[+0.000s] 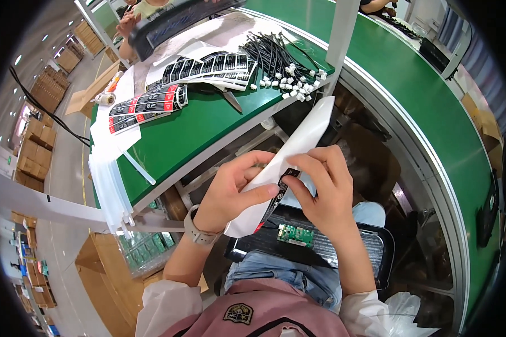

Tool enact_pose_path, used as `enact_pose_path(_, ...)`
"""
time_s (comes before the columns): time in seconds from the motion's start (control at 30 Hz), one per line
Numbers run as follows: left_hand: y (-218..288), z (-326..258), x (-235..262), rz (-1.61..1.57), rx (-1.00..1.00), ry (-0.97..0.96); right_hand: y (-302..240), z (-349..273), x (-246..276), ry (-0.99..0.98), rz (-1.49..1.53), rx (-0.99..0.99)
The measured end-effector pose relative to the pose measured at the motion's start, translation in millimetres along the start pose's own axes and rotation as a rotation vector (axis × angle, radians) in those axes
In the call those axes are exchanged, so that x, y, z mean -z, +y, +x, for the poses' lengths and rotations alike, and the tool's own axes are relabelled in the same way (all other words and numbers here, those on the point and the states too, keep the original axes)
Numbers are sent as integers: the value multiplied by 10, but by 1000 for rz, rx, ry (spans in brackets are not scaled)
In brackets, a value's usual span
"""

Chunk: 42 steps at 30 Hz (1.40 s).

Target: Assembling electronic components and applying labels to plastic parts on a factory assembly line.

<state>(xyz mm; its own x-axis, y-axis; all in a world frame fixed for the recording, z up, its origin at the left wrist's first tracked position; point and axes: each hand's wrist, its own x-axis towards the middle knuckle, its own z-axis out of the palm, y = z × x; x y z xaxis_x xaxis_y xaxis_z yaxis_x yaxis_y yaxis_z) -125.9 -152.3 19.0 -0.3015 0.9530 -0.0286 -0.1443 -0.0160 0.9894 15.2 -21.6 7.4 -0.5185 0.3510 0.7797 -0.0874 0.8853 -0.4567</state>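
Left grip [230, 191] was closed around a long white piece [306, 132] above the lap [264, 272]; the right grip [323, 188] pinched a black label [272, 205] on it. Below, a shallow black tray [381, 247] held a green circuit board [295, 236]. Clear plastic packaging [143, 253] with green contents sat beside an open cardboard box [98, 269].

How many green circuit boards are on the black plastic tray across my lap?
1 visible: a green rectangular circuit board lies near the middle of the black plastic tray. The right forearm covers part of the tray, so another may be hidden.
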Motion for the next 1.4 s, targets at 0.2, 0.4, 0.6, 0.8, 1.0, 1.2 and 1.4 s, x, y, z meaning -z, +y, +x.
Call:
enact_pose_path(0.2, 23, 6, -12, -58, 47, -7, 97, -33, -17, 45, -132, 209)
enact_pose_path(0.4, -39, 56, 26, -226, 89, 43, 127, -70, -90, 111, -259, 355)
enact_pose_path(0.6, -16, 47, 97, -219, 48, 180, 81, -81, -110, 147, -155, 355)
enact_pose_path(0.8, 178, 59, 1480, 305, -377, 1001, 153, -312, 359, 180, -37, -165)
enact_pose_path(1.0, 191, -388, 2299, 1202, -13, 1343, 641, -900, 745, 40, 148, -604)
enact_pose_path(1.2, 337, -225, 1675, 1897, -318, 1279, 698, -1577, 955, -588, -231, -705)
enact_pose_path(1.4, -429, 108, 281, 1214, -653, 214, 941, -1935, 905, -337, -324, -574)
